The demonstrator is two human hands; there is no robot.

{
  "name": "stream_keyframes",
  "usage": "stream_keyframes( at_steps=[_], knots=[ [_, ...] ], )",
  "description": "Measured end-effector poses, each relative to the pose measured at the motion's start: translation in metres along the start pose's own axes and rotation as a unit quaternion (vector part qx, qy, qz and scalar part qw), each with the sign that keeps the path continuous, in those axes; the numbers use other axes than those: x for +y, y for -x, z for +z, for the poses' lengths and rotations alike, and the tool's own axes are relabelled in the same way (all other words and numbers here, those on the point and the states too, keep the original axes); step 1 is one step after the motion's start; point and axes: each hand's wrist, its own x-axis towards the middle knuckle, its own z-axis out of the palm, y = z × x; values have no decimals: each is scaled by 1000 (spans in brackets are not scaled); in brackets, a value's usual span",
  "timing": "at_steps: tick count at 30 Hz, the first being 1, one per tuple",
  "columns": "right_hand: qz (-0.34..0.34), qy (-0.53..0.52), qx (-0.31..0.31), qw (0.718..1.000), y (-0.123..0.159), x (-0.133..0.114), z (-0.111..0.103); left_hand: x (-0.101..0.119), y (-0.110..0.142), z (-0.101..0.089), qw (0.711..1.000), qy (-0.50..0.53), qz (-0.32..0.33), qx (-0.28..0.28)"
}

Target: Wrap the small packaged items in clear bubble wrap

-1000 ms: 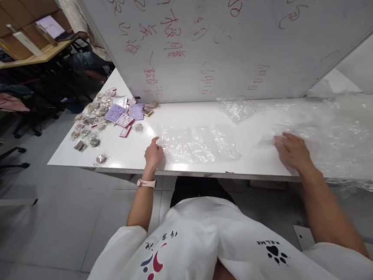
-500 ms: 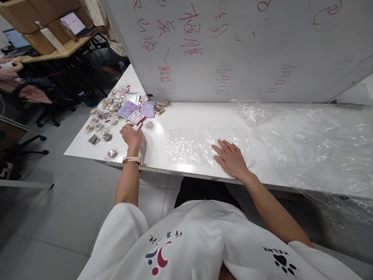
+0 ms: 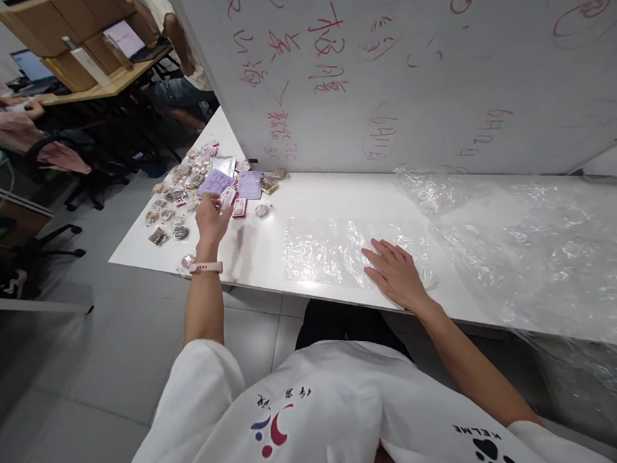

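My left hand (image 3: 211, 220), with a pale band on its wrist, reaches into the pile at the left end of the white table. Its thumb and fingers close on the edge of a small red-and-white packet (image 3: 228, 197). A second red-and-white packet (image 3: 239, 208) lies just right of the thumb. Behind them are two purple packets, one on the left (image 3: 216, 181) and one on the right (image 3: 250, 185). My right hand (image 3: 397, 270) rests with fingers outstretched on a flat clear plastic bag (image 3: 315, 252).
Several small clear-wrapped items (image 3: 180, 232) are scattered over the table's left end. Crumpled clear plastic film (image 3: 547, 239) covers the right side and hangs over the front edge. A whiteboard (image 3: 409, 93) with red writing stands along the back. Two people sit at a wooden desk (image 3: 112, 86) beyond.
My left hand has shifted slightly left and up over the red-and-white packets, uncovering more of the nearer one. My right hand stays on the clear bag. The view has turned slightly.
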Motion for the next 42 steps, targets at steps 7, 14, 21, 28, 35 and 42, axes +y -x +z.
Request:
stream_keyframes(
  at_steps=[7,14,21,28,35,42],
  knots=[
    [5,-6,-7,1000,-1,-1,-2,22,-33,42,983,-130,-76,-102],
    [15,-31,-17,999,-2,0,-2,32,-34,40,976,-162,-37,-144],
    [20,-65,-22,997,-2,-1,-5,91,20,5,994,-51,50,-84],
    [40,-148,24,988,-2,3,-4,186,129,36,911,50,327,-247],
    [72,-132,53,987,15,38,-13,192,173,79,882,65,373,-279],
    [198,-56,134,969,63,104,-25,187,173,77,887,84,355,-284]
  ],
)
